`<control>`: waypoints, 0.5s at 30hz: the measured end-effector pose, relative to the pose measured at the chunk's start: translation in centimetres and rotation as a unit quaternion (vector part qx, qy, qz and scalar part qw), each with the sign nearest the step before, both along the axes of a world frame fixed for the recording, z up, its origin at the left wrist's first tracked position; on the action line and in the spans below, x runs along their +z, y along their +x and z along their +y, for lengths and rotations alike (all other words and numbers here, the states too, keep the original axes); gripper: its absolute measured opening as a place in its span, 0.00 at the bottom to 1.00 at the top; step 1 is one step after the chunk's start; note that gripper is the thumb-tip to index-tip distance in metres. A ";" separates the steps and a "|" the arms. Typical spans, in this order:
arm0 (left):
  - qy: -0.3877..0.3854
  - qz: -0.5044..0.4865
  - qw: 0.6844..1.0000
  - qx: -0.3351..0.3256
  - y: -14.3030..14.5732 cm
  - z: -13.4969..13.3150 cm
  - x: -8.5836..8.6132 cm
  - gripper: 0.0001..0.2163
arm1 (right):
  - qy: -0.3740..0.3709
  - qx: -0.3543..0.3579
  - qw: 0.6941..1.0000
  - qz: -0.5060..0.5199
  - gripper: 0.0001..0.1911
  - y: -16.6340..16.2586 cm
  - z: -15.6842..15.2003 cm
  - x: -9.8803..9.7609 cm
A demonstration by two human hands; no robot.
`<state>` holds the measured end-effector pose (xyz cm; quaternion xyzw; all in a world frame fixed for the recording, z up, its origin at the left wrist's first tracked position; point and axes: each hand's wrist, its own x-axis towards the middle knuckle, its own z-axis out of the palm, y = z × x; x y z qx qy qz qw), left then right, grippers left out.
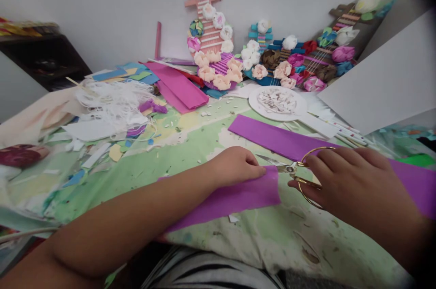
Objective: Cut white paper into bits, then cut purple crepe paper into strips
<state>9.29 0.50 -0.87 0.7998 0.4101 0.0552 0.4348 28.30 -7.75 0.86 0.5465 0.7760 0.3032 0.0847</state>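
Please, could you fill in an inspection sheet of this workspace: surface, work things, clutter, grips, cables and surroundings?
Surface: green cloth, patchy with stains, scraps scattered on it.
Work things: purple sheet; gold-handled scissors, blades parted at its top right corner; purple strip lying behind.
Clutter: white string heaped at left; pink paper; white paddle shape bearing scraps.
Grips: left grip holds the sheet; right grip holds the scissors.
Cables: nothing seen.
Surroundings: grey wall; flower-trimmed crafts before it; dark shelf at left.

Bare hands point(236, 166), forearms point(136, 211), black-striped white clothing point(211, 271)
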 end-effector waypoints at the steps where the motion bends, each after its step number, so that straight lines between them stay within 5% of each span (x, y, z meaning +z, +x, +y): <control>1: -0.003 0.004 1.000 0.004 0.0 0.0 0.0 0.14 | 0.003 0.004 1.000 -0.001 0.18 0.1 0.0 -0.1; 15: 0.041 0.004 0.999 0.018 -0.9 0.4 0.5 0.19 | -0.028 -0.005 1.000 -0.010 0.16 0.5 -0.3 0.1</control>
